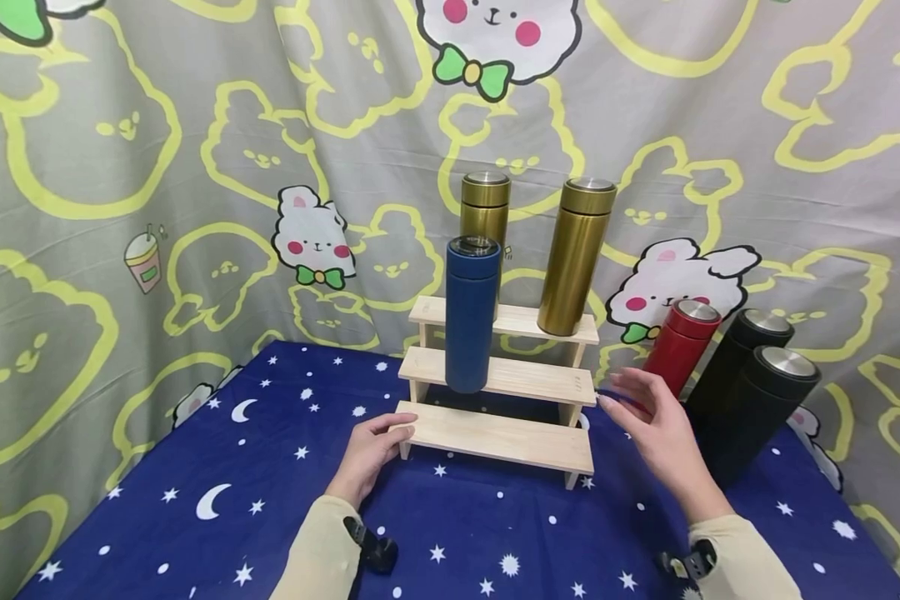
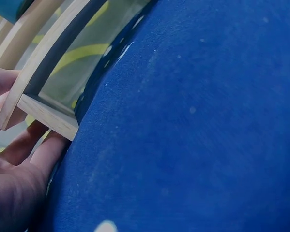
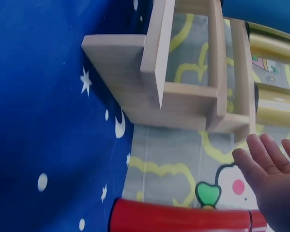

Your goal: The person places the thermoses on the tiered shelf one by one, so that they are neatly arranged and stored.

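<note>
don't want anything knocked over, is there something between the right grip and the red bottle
Nothing visible stands between the right grip and the red bottle; in the head view the grip partly covers the bottle's lower part. The two black bottles stand to the right, the wooden rack to the left.

Navy star-print worktop [image 1: 270, 442] holds a three-tier wooden stand [image 1: 495, 434], a red flask [image 1: 678, 346] and two black flasks [image 1: 761, 408].

No readable text, shelf [image 1: 532, 381] marks [image 1: 578, 381] illegible
</note>
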The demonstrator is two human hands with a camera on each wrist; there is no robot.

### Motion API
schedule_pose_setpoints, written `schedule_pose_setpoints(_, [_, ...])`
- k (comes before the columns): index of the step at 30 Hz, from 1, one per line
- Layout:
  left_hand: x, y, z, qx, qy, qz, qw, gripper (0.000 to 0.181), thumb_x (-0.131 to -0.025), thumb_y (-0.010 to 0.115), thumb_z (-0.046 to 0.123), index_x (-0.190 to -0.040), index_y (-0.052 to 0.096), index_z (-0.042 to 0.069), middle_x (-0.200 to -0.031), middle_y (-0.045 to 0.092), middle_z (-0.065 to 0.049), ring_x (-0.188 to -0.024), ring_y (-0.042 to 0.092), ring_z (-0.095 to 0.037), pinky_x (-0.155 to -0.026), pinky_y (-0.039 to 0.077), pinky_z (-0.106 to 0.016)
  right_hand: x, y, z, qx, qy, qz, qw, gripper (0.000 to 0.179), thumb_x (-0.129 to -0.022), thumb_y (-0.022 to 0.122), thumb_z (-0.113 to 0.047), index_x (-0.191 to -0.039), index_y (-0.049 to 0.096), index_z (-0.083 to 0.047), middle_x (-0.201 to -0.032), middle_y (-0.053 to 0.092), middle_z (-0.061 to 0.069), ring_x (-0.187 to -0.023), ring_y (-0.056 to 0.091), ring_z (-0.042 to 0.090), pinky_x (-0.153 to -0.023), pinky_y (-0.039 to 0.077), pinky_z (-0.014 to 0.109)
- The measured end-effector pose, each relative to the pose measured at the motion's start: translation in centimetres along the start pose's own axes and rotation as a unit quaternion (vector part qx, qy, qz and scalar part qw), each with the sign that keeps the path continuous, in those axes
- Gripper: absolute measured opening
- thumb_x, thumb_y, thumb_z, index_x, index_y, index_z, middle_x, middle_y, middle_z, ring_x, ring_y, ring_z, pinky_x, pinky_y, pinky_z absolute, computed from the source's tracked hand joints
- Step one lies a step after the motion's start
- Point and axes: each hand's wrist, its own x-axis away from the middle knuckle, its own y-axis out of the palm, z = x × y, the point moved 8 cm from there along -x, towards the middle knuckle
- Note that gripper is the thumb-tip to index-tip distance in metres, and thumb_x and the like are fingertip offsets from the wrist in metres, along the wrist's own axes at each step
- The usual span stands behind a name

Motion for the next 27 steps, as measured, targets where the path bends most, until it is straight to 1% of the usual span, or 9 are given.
schedule_pose_setpoints(5, [0.1,0.2,-0.2,-0.001,-0.006,-0.011,0.9999,0.025,-0.086,0.074,0.008,-0.11,0.074,0.001,-0.129,0.058,-0.019,-0.101,0.063,-0.021,-0.088,0.052,-0.036,1.4,-2.0,0.2,0.019,-0.007,0.029,0.9994,0.052,-0.096,0.066,-0.024,-0.138,0.043,0.0,-0.131,0.055,0.019,-0.114,0.055,0.011,-0.085,0.042,0.007])
schedule_pose_setpoints(8, [0.2,0.3,-0.1,0.003,-0.005,-0.014,0.9999,0.025,-0.086,0.074,0.008,-0.111,0.073,0.001,-0.131,0.057,-0.021,-0.105,0.063,-0.024,-0.092,0.05,-0.04,2.2,-3.1,0.4,0.018,-0.014,0.046,0.9987,0.05,-0.095,0.067,-0.018,-0.136,0.045,0.001,-0.128,0.056,0.017,-0.11,0.055,0.002,-0.083,0.044,0.008])
schedule_pose_setpoints(12, [0.1,0.3,0.2,0.009,0.0,-0.013,0.9999,0.025,-0.087,0.074,0.008,-0.111,0.073,0.0,-0.132,0.056,-0.021,-0.106,0.062,-0.025,-0.093,0.05,-0.04,3.2,-4.7,0.8,0.022,-0.018,0.075,0.9968,0.047,-0.094,0.068,-0.012,-0.135,0.047,-0.002,-0.126,0.059,0.006,-0.109,0.055,0.0,-0.083,0.044,0.008])
schedule_pose_setpoints(14, [0.1,0.3,0.3,0.011,-0.003,-0.016,0.9998,0.026,-0.087,0.073,0.007,-0.112,0.073,0.0,-0.134,0.054,-0.022,-0.107,0.061,-0.025,-0.093,0.049,-0.04,3.7,-5.5,1.2,0.031,-0.013,0.09,0.9954,0.047,-0.094,0.069,-0.012,-0.134,0.048,-0.002,-0.123,0.06,0.0,-0.107,0.055,-0.002,-0.082,0.044,0.007])
schedule_pose_setpoints(16, [0.6,0.4,1.0,0.009,-0.006,-0.022,0.9997,0.026,-0.088,0.072,0.006,-0.113,0.072,-0.002,-0.135,0.053,-0.024,-0.109,0.061,-0.026,-0.095,0.048,-0.042,4.2,-6.2,1.5,0.038,-0.006,0.104,0.9938,0.045,-0.093,0.069,-0.012,-0.133,0.049,-0.003,-0.12,0.06,-0.004,-0.105,0.056,-0.003,-0.081,0.044,0.007])
schedule_pose_setpoints(18, [0.7,0.4,1.0,0.009,-0.011,-0.026,0.9996,0.026,-0.089,0.071,0.006,-0.114,0.071,-0.002,-0.135,0.053,-0.024,-0.11,0.06,-0.026,-0.096,0.047,-0.043,4.6,-6.9,1.9,0.044,0.004,0.116,0.9923,0.045,-0.092,0.07,-0.011,-0.132,0.05,-0.003,-0.118,0.061,-0.007,-0.104,0.056,-0.004,-0.08,0.045,0.006])
schedule_pose_setpoints(21, [0.8,0.2,0.9,0.008,-0.011,-0.025,0.9996,0.026,-0.089,0.072,0.007,-0.114,0.071,-0.002,-0.135,0.053,-0.024,-0.111,0.06,-0.027,-0.096,0.046,-0.044,5.5,-7.7,2.5,0.049,0.022,0.126,0.9906,0.046,-0.091,0.072,-0.012,-0.132,0.051,-0.004,-0.117,0.06,-0.012,-0.104,0.055,-0.006,-0.079,0.045,0.006])
schedule_pose_setpoints(23, [0.4,0.1,0.1,0.011,-0.01,-0.023,0.9996,0.027,-0.089,0.073,0.008,-0.114,0.072,-0.001,-0.136,0.053,-0.023,-0.111,0.06,-0.026,-0.095,0.047,-0.043,6.2,-8.4,3.2,0.052,0.034,0.132,0.9893,0.048,-0.091,0.073,-0.012,-0.132,0.051,-0.003,-0.117,0.059,-0.014,-0.104,0.054,-0.007,-0.078,0.044,0.005])
schedule_pose_setpoints(27, [0.3,0.1,0.0,0.016,-0.005,-0.022,0.9996,0.027,-0.089,0.073,0.009,-0.114,0.072,0.0,-0.135,0.053,-0.022,-0.11,0.061,-0.026,-0.094,0.048,-0.041,7.7,-9.8,4.6,0.052,0.05,0.154,0.9855,0.046,-0.09,0.073,-0.008,-0.131,0.053,-0.002,-0.115,0.061,-0.015,-0.103,0.054,-0.008,-0.077,0.044,0.005])
